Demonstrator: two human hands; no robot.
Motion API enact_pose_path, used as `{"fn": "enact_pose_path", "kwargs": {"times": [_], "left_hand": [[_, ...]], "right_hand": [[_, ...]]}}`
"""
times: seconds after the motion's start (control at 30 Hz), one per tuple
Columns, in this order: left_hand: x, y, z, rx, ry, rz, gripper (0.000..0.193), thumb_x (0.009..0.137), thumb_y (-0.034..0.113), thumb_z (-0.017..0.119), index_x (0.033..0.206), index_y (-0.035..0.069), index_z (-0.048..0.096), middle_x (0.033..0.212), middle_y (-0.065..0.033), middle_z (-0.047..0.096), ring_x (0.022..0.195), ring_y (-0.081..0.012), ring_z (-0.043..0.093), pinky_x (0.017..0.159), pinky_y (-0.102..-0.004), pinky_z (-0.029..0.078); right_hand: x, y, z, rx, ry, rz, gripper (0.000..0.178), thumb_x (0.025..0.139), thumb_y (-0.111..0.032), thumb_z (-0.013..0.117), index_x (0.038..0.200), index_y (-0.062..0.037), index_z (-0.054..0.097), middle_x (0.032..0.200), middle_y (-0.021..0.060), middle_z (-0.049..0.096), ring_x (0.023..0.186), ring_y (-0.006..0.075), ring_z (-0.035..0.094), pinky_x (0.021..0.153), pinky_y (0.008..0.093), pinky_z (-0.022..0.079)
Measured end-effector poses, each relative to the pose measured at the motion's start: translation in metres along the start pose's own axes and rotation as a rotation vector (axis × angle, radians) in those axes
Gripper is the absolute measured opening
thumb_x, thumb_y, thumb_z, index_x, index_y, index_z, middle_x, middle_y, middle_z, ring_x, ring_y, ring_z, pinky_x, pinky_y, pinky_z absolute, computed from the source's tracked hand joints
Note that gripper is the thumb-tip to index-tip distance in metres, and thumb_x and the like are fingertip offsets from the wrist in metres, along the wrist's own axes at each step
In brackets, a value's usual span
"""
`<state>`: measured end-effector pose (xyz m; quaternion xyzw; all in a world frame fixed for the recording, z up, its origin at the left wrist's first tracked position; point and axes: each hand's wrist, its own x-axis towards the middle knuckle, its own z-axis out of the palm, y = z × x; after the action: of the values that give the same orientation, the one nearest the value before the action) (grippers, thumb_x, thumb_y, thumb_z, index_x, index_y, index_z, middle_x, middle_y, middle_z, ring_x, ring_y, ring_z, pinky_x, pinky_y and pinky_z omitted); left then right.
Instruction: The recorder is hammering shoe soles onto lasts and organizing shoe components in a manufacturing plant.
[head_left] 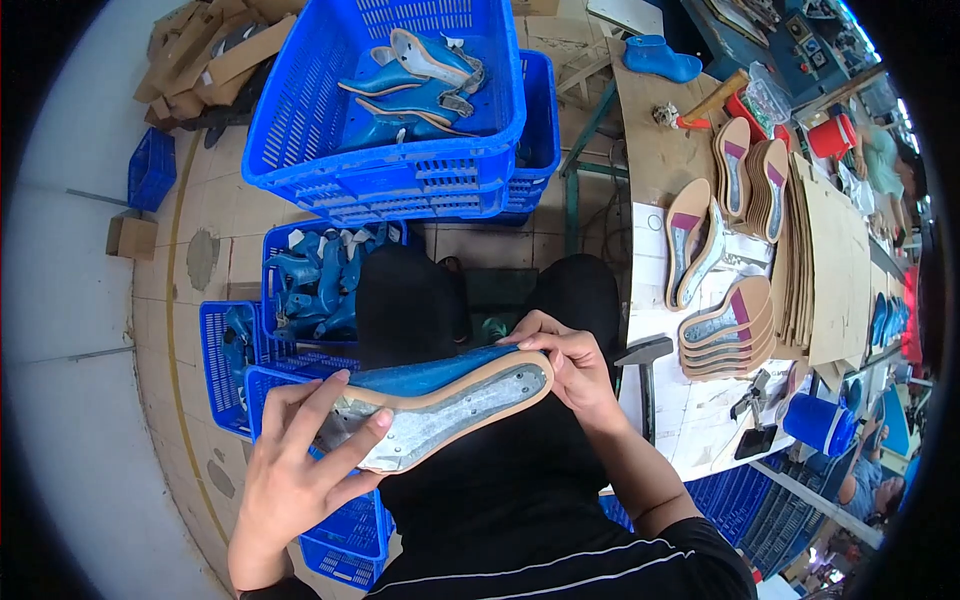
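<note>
A blue shoe last lies on its side across my lap, its sole turned up toward me. Against that sole sits a tan-edged insole with a grey, patchy face and small dark dots. My left hand grips the wider end at the left, fingers spread over the grey face. At the narrower right end, my right hand pinches the rim between thumb and fingers. A hammer with a dark handle lies at the bench edge, close to my right forearm.
On the bench to the right are stacked insoles, cardboard sheets, another blue last and a blue cup-like container. Ahead stands a large blue crate of lasts. A lower crate holds more at left.
</note>
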<state>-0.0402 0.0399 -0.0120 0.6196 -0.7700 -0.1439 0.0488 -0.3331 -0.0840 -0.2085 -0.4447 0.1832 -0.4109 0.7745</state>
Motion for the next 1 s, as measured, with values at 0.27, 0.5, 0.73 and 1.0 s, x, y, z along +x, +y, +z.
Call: {"fn": "enact_pose_path", "kwargs": {"times": [0.27,0.5,0.73,1.0], "left_hand": [[0.005,0.002,0.001,-0.001,0.026,-0.028,0.071,0.059,0.021,0.101,0.126,0.028,0.08,0.143,-0.0147,0.056,0.118,-0.037,0.059,0.087,-0.0447,0.061],[0.01,0.001,0.0,-0.096,0.057,-0.077,0.072,0.058,0.019,0.101,0.126,0.031,0.08,0.135,-0.0153,0.057,0.121,-0.0369,0.061,0.086,-0.0443,0.062],[0.006,0.004,-0.004,-0.049,0.023,-0.077,0.074,0.057,0.018,0.101,0.127,0.03,0.08,0.134,-0.0148,0.057,0.121,-0.0359,0.06,0.086,-0.0436,0.062],[-0.001,0.005,-0.008,-0.098,0.015,-0.084,0.077,0.059,0.014,0.1,0.131,0.028,0.078,0.137,-0.0141,0.056,0.117,-0.0362,0.059,0.089,-0.0437,0.06]], "right_hand": [[0.0,0.003,0.007,0.136,0.044,0.016,0.052,0.112,-0.045,0.055,0.137,-0.0006,0.067,0.119,0.0148,0.067,0.123,0.0262,0.067,0.107,0.0385,0.053],[-0.002,0.0,0.007,0.095,0.045,-0.002,0.072,0.106,-0.055,0.063,0.152,-0.0008,0.051,0.12,0.0093,0.063,0.128,0.0236,0.064,0.111,0.0377,0.049],[-0.001,-0.004,0.007,0.165,0.022,0.057,0.077,0.1,-0.054,0.073,0.154,-0.0049,0.05,0.12,0.0084,0.064,0.128,0.0234,0.064,0.113,0.0396,0.046],[0.001,-0.024,0.005,-0.286,-0.123,-0.001,0.082,0.072,-0.037,0.1,0.141,-0.0034,0.069,0.12,0.0081,0.057,0.11,0.0221,0.061,0.098,0.0319,0.048]]}}
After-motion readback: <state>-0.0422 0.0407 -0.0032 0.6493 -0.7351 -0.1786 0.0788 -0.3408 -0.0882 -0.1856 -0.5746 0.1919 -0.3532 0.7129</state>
